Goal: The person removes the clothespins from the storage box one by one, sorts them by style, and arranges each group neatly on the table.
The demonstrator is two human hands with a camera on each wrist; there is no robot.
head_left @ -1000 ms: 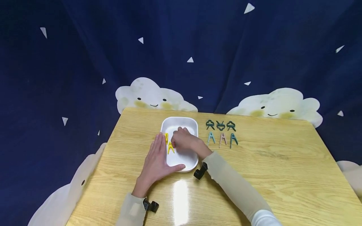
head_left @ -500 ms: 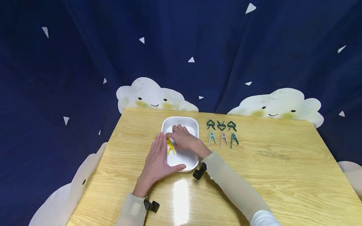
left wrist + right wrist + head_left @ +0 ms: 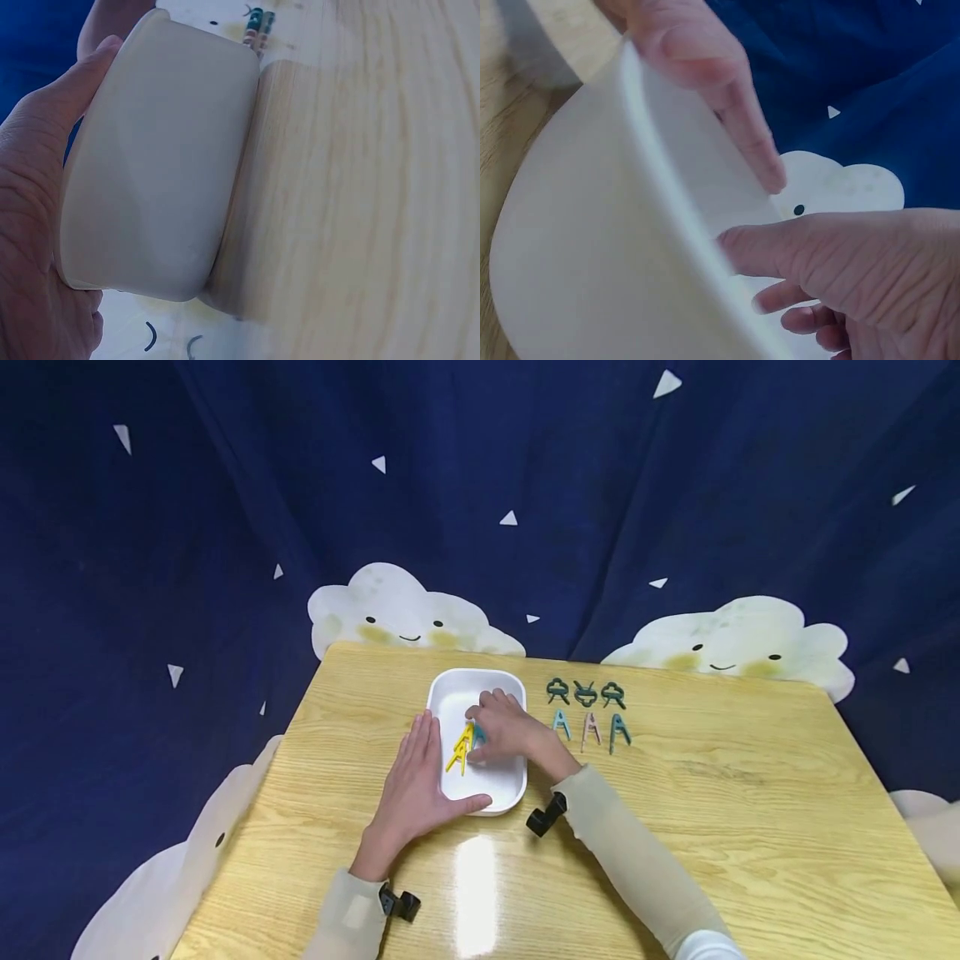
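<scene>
A white tray stands on the table. Flat against its left side lie the straight fingers of my left hand, the thumb stretched over the near rim. My right hand reaches into the tray with bent fingers. Two yellow clothespins lie inside, overlapping. Right beside them a teal clothespin shows between the right thumb and forefinger, partly hidden by the hand; I cannot tell whether it is gripped. In the right wrist view the tray's wall hides the clothespins.
Right of the tray, dark green clips stand in a row at the back. In front of them lie a light blue clothespin, a pink clothespin and a dark teal clothespin. A blue curtain hangs behind the table.
My right hand has first gone left to the tray's left wall, then back right. The yellow clothespins have shifted right, away from that wall, and the teal one shows more. The left hand stays.
</scene>
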